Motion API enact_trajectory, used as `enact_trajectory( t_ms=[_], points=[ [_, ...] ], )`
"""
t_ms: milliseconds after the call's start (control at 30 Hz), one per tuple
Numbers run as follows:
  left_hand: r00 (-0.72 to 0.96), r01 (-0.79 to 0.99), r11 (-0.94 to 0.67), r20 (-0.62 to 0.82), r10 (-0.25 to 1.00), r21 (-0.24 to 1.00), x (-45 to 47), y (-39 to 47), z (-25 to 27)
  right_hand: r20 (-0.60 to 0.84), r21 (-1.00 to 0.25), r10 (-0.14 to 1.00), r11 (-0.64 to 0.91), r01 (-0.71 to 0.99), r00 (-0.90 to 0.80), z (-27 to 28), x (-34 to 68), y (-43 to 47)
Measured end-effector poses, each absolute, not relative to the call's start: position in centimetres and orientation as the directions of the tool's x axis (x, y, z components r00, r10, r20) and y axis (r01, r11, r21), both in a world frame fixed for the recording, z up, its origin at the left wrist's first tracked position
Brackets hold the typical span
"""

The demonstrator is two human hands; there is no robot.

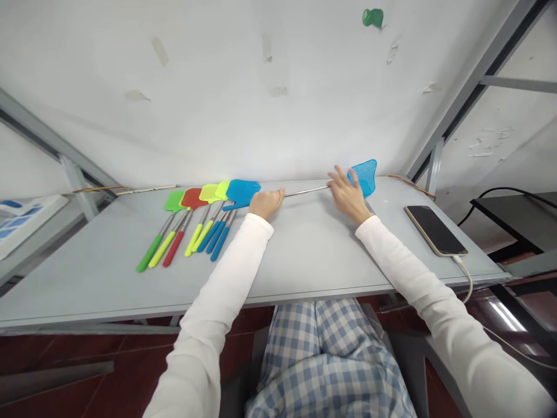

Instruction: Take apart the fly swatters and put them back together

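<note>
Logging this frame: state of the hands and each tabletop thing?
Left hand: closed on held swatter
Right hand: fingers partly spread, grip unclear
Held swatter: long stretch of shaft exposed
Other swatters: lying, heads partly overlapping
Phone: face up, screen dark
Cable: plugged into phone

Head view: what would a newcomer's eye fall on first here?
Probably the row of bright green, yellow, red and blue fly swatters on the left side of the grey table. Next, at the centre, the bare metal shaft running from the closed left hand toward the spread right hand, with a blue mesh head just beyond. A dark-screened phone lies at the table's right end, cable plugged in.
</note>
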State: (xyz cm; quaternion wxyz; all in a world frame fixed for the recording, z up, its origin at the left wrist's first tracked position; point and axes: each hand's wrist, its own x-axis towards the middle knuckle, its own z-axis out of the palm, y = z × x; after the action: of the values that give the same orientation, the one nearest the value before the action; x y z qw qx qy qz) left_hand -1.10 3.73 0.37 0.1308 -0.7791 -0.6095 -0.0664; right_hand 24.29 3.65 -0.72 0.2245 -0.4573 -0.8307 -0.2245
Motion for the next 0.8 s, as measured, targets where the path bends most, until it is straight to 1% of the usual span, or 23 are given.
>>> enact_trajectory(
  t_ms=[67,133,233,300,367,467,533,700,767,800],
  points=[
    [0.271,0.962,-0.254,0.285,0.920,-0.095,0.0,3.3,0.3,0.488,0.173,0.650,0.583,0.794,-0.583,-0.9,22.3,3.2],
    [0.272,0.962,-0.266,0.311,0.911,-0.061,0.9,2.8,0.2,0.410,0.140,0.699,0.587,0.798,-0.586,-0.8,20.6,2.6],
    [0.271,0.961,-0.275,0.326,0.906,-0.037,1.0,2.7,0.2,0.304,0.095,0.812,0.494,0.864,-0.498,0.1,20.1,1.8],
    [0.285,0.958,-0.280,0.302,0.910,-0.059,-0.1,3.0,0.4,0.263,0.114,0.874,0.393,0.913,-0.409,1.1,21.3,1.7],
    [0.276,0.961,-0.258,0.275,0.921,-0.098,-2.0,3.5,0.7,0.308,0.142,0.908,0.252,0.957,-0.285,2.0,23.2,2.0],
    [0.219,0.973,-0.186,0.290,0.932,-0.137,-5.3,4.2,0.8,0.438,0.111,0.895,0.046,0.993,-0.091,2.8,26.4,2.9],
    [0.159,0.985,-0.126,0.337,0.928,-0.118,-7.3,4.6,0.7,0.472,0.083,0.881,-0.017,0.996,-0.025,2.9,28.1,3.3],
    [0.063,0.997,-0.074,0.409,0.910,0.011,-8.7,4.7,0.3,0.523,0.044,0.852,0.019,0.999,-0.039,2.1,28.7,3.6],
    [0.033,0.998,-0.052,0.424,0.905,0.032,-7.8,4.6,0.0,0.522,0.041,0.849,0.076,0.996,-0.087,1.7,27.3,3.3],
    [0.047,0.997,-0.070,0.430,0.901,0.038,-7.1,4.6,-0.1,0.516,0.045,0.847,0.119,0.992,-0.125,1.6,26.3,3.0]
  ],
)
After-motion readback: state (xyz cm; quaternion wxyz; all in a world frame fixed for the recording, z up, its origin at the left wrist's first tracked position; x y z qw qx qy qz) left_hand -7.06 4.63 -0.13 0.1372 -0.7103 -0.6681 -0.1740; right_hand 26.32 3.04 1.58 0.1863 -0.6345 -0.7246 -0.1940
